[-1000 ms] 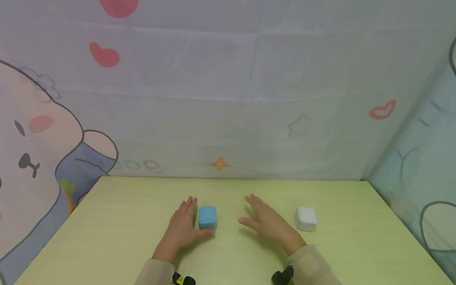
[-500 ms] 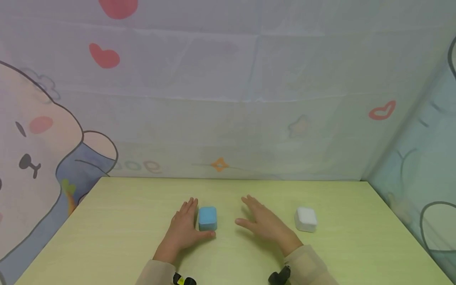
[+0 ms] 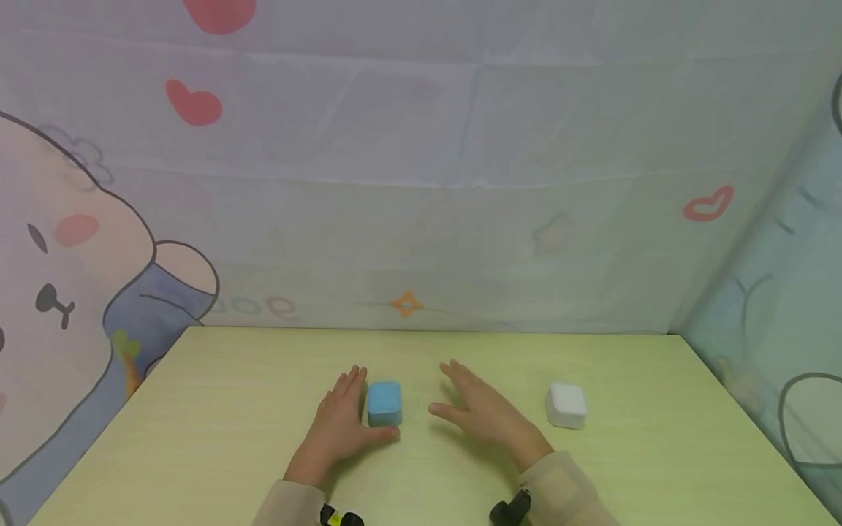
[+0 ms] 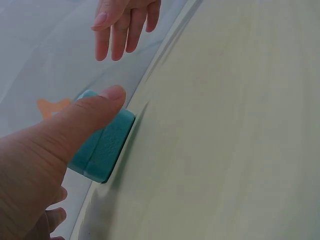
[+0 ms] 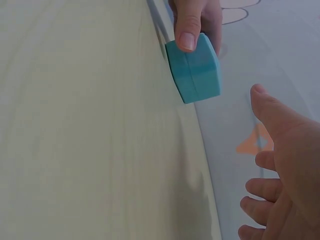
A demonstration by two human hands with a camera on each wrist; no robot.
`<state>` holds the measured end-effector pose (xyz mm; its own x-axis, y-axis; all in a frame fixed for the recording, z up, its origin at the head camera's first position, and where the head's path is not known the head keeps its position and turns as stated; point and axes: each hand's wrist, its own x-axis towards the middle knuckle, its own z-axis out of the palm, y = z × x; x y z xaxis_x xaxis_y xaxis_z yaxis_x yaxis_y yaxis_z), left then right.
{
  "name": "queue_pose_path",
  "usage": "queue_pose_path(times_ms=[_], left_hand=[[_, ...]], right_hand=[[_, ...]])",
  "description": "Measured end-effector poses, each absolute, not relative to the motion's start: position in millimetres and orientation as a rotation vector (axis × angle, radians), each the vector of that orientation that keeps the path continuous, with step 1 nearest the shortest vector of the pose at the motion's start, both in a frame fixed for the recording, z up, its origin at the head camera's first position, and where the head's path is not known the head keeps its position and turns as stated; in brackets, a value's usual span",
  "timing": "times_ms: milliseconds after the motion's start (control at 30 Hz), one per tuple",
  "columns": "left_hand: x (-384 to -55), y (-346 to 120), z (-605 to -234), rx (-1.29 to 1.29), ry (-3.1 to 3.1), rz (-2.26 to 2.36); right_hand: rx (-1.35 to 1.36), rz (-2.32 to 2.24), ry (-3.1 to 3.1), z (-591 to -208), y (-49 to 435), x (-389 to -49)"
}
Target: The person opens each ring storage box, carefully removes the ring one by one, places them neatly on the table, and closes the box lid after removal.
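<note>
A light-blue rounded block (image 3: 384, 403) lies on the table between my two hands. Beside its left side is my left hand (image 3: 342, 424), fingers extended and thumb reaching across the block's near side. In the left wrist view that thumb (image 4: 95, 112) overlaps the blue block (image 4: 111, 145). My right hand (image 3: 490, 413) hovers to the right of the block with a gap between, thumb and fingers spread apart and nothing held. The right wrist view shows the left thumb against the blue block (image 5: 197, 72) and my right hand (image 5: 295, 160) apart from it.
A white rounded block (image 3: 566, 405) sits to the right, beyond my right wrist. The pale yellow-green table (image 3: 197, 424) ends at a printed cloth backdrop (image 3: 368, 219), with another cloth (image 3: 776, 307) on the right side.
My right hand has drifted slightly left toward the blue block. The left hand and both blocks have stayed in practically the same places.
</note>
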<state>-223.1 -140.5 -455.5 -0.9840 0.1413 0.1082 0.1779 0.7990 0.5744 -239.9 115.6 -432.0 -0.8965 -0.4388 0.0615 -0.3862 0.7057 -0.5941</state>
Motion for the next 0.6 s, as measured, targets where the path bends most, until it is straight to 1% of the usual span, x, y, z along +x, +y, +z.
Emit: queue_pose_path(times_ms=[600], left_hand=[[-222.2, -139.1, -456.5, -0.248, -2.937, -0.987]], right_hand=[[-0.744, -1.025, 2.788, -432.7, 105.2, -244.0]])
